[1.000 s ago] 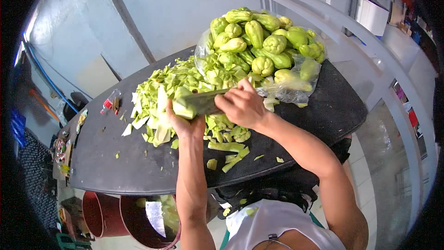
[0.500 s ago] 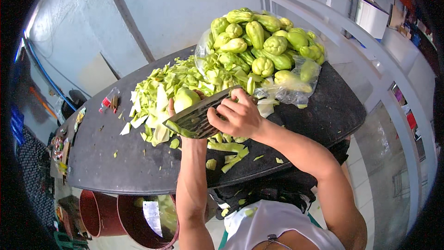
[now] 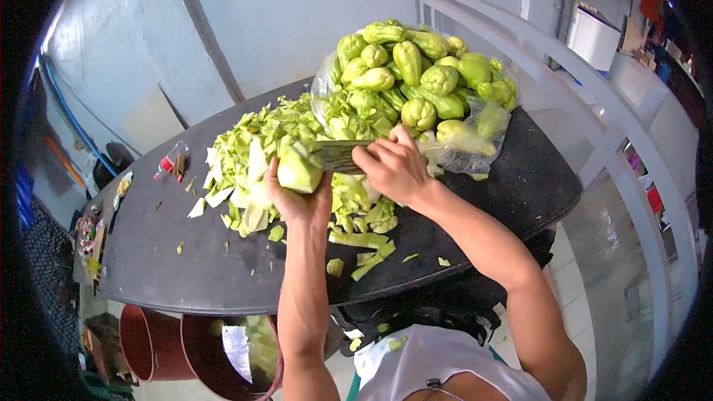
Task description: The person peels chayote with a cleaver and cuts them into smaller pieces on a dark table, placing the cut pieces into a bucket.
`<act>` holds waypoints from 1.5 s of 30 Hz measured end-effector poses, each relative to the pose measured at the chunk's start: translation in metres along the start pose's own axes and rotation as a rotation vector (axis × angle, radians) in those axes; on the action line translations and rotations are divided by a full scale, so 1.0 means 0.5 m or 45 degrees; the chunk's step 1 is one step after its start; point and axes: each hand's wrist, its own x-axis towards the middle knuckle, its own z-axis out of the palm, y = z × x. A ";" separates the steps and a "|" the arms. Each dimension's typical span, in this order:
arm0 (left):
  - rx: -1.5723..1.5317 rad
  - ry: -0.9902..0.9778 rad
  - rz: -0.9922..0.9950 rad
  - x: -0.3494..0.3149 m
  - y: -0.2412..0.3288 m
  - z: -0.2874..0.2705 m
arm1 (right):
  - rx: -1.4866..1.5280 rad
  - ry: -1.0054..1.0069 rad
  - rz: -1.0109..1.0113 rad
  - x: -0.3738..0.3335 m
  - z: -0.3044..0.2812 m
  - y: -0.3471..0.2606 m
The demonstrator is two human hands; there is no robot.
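A partly peeled chayote (image 3: 299,172), pale green with flat cut faces, rests in my left hand (image 3: 295,204), the fingers wrapped round its sides. My right hand (image 3: 395,167) grips a broad-bladed knife (image 3: 343,156), whose handle is hidden by the fingers. The blade lies edge-on beside the upper right of the chayote, and seems to touch it. Beneath and behind both hands spreads a heap of green peelings (image 3: 260,137). Longer peel strips (image 3: 375,249) lie on the dark table (image 3: 193,252) close to me.
Whole chayotes (image 3: 438,78) are piled at the back right, partly in a clear plastic bag (image 3: 475,152). A white railing (image 3: 594,122) runs along the right. Below the table's front left edge stand dark red tubs (image 3: 152,341). A small red-labelled packet (image 3: 172,161) lies at the left.
The knife has turned from a broad slant across the chayote to nearly level at its right side. My left hand and the chayote now show more fully.
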 end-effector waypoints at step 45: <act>0.195 -0.162 -0.053 0.005 0.010 -0.003 | -0.037 -0.139 0.177 -0.008 0.022 0.032</act>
